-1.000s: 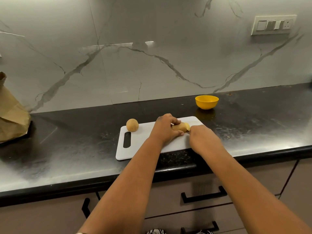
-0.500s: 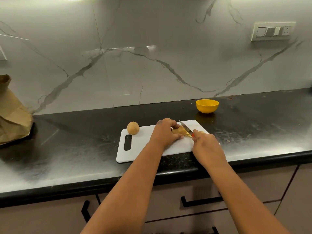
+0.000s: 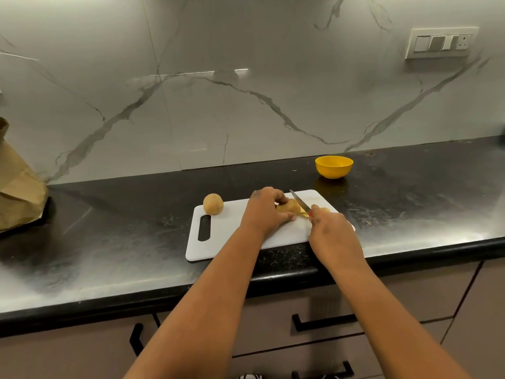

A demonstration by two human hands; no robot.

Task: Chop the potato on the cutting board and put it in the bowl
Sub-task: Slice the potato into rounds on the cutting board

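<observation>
A white cutting board [image 3: 226,236] lies on the black counter near its front edge. My left hand [image 3: 263,210] grips a partly cut potato [image 3: 289,207] at the board's middle right. My right hand [image 3: 332,235] holds a knife [image 3: 300,204] by its red handle; the blade rests against the potato's cut right end. A few cut slices [image 3: 323,209] lie just right of the blade, partly hidden by my right hand. A second whole potato [image 3: 213,204] sits at the board's far left corner. The yellow bowl [image 3: 334,167] stands behind the board, to the right.
A brown paper bag [image 3: 16,187] stands at the counter's far left. A marble backsplash rises behind the counter, with a switch panel [image 3: 441,42] at upper right. Drawers with black handles [image 3: 325,322] lie below the counter edge.
The knife blade, hidden one second ago, has come up into view at the potato's right end. Cut slices now show beside my right hand. My left hand keeps its hold.
</observation>
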